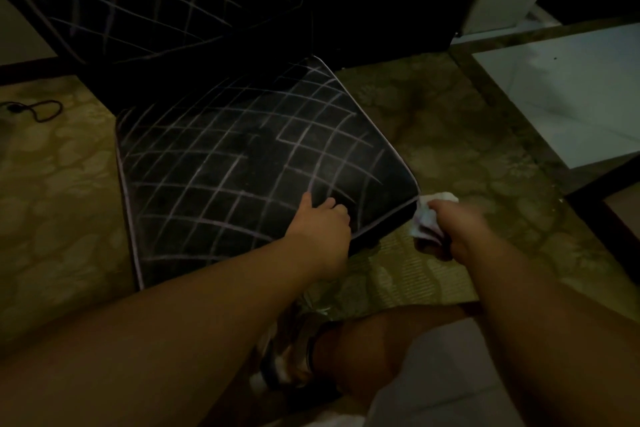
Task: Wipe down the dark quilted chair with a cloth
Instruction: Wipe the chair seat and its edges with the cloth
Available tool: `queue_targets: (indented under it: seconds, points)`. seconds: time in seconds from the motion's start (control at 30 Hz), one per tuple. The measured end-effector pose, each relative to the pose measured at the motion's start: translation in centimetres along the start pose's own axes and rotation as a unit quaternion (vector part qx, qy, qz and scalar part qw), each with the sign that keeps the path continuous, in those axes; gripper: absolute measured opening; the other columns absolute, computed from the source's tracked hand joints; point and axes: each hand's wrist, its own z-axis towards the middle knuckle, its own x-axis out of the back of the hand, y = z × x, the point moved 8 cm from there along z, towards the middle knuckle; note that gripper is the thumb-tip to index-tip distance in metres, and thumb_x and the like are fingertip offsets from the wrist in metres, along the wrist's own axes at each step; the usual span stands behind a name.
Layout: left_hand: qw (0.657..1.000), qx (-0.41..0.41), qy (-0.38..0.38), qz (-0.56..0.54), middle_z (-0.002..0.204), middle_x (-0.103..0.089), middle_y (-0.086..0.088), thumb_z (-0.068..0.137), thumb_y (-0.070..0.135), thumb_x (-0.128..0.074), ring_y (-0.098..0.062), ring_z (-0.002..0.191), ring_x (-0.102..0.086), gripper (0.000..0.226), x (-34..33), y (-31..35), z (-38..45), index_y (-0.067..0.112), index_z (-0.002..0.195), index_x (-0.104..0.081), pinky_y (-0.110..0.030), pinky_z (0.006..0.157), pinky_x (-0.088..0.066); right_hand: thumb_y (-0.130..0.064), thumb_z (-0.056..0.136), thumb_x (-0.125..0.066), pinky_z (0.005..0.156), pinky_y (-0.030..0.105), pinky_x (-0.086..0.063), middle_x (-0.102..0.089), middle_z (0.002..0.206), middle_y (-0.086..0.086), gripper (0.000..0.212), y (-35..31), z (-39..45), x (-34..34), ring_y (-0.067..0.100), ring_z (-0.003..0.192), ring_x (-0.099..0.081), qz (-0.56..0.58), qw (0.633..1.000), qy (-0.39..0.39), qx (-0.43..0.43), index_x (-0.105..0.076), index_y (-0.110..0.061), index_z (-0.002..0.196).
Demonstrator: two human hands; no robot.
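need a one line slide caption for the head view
Left hand rests on the dark quilted chair seat while the right hand grips a white cloth at its corner.

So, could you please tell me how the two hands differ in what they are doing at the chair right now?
The left hand rests on the chair seat near its front corner and holds nothing; the right hand sits just off that corner, beside the seat's edge. The right hand's grip is closed round a bunched white cloth; the left hand's fingers only curl loosely on the quilting. Both reach toward the same corner.
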Motion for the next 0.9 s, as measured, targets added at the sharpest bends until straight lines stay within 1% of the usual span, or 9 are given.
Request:
queue_targets:
  seconds: [0.07,0.13,0.33,0.47,0.53,0.63,0.73,0.83,0.9]
  points:
    - [1.000,0.001,0.002,-0.019,0.156,-0.034,-0.007,0.098,0.048,-0.055,-0.027,0.151,-0.020,0.070,-0.2,-0.2,0.0,0.014,0.156,-0.033,-0.064,0.122,-0.006,-0.030,0.094,-0.060,0.053,0.036,-0.049,-0.064,0.096,0.014,0.030,0.5,-0.4,0.0,0.029,0.080,-0.062,-0.016,0.999,-0.013,-0.029,-0.060,-0.011,0.118]
    - [1.000,0.000,-0.001,-0.027,0.158,-0.032,-0.007,0.098,0.047,-0.056,-0.027,0.153,-0.017,0.073,-0.3,-0.2,0.0,0.014,0.157,-0.031,-0.063,0.123,-0.007,-0.033,0.093,-0.062,0.050,0.033,-0.051,-0.065,0.101,0.014,0.035,0.1,-0.1,0.3,0.029,0.081,-0.066,0.001,1.000,-0.006,-0.012,-0.059,-0.012,0.122]
    - [1.000,-0.003,-0.001,-0.017,0.157,-0.032,-0.008,0.100,0.046,-0.054,-0.029,0.152,-0.019,0.066,-0.2,0.1,0.3,0.014,0.155,-0.037,-0.063,0.123,-0.008,-0.037,0.092,-0.064,0.053,0.038,-0.053,-0.065,0.107,0.017,0.039,0.1,-0.7,0.8,0.032,0.087,-0.066,-0.006,1.000,0.000,-0.017,-0.056,-0.014,0.122]
    - [1.000,-0.004,0.004,-0.022,0.160,-0.029,-0.008,0.100,0.044,-0.053,-0.030,0.154,-0.014,0.068,-0.4,0.1,0.2,0.013,0.157,-0.034,-0.062,0.124,-0.006,-0.029,0.095,-0.060,0.072,0.042,-0.052,-0.065,0.101,0.014,0.024,-0.6,-0.9,-0.3,0.028,0.087,-0.063,-0.014,0.999,-0.032,0.019,-0.059,-0.011,0.111]
    - [1.000,-0.007,0.006,-0.029,0.161,-0.028,-0.008,0.100,0.043,-0.053,-0.030,0.155,-0.014,0.068,-0.4,0.0,0.2,0.013,0.157,-0.034,-0.062,0.124,-0.006,-0.028,0.094,-0.060,0.067,0.042,-0.052,-0.064,0.101,0.015,0.021,-0.6,-1.0,-0.2,0.030,0.086,-0.063,-0.039,0.999,-0.009,0.003,-0.059,-0.011,0.107]
    - [1.000,-0.007,0.002,-0.022,0.163,-0.024,-0.009,0.101,0.042,-0.052,-0.030,0.155,-0.011,0.069,-0.5,0.0,0.3,0.012,0.159,-0.031,-0.063,0.123,-0.007,-0.026,0.095,-0.058,0.062,0.039,-0.052,-0.063,0.098,0.016,0.025,-0.7,-0.7,-0.1,0.030,0.080,-0.063,-0.007,1.000,-0.009,0.015,-0.059,-0.008,0.112]
    - [1.000,-0.006,0.002,-0.020,0.163,-0.024,-0.009,0.101,0.042,-0.052,-0.031,0.155,-0.012,0.067,-0.5,0.2,0.5,0.012,0.158,-0.032,-0.064,0.123,-0.007,-0.036,0.093,-0.061,0.074,0.044,-0.053,-0.063,0.108,0.016,0.035,-0.5,-0.4,0.2,0.032,0.094,-0.064,-0.016,1.000,-0.003,0.021,-0.055,-0.015,0.121]
    - [1.000,-0.003,0.004,-0.022,0.161,-0.026,-0.009,0.099,0.041,-0.055,-0.031,0.154,-0.014,0.067,-0.6,0.2,0.5,0.014,0.156,-0.034,-0.065,0.122,-0.008,-0.032,0.092,-0.063,0.057,0.039,-0.052,-0.064,0.106,0.020,0.037,-0.7,-0.6,0.4,0.028,0.083,-0.065,0.000,0.999,0.018,0.047,-0.056,-0.014,0.124]
    - [1.000,-0.004,0.002,-0.025,0.162,-0.025,-0.008,0.099,0.041,-0.055,-0.031,0.155,-0.011,0.067,-0.7,0.2,0.6,0.014,0.157,-0.033,-0.067,0.122,-0.008,-0.031,0.092,-0.064,0.055,0.036,-0.051,-0.063,0.103,0.020,0.039,-1.0,-0.7,-0.1,0.024,0.076,-0.064,-0.035,0.997,0.009,0.069,-0.056,-0.011,0.125]
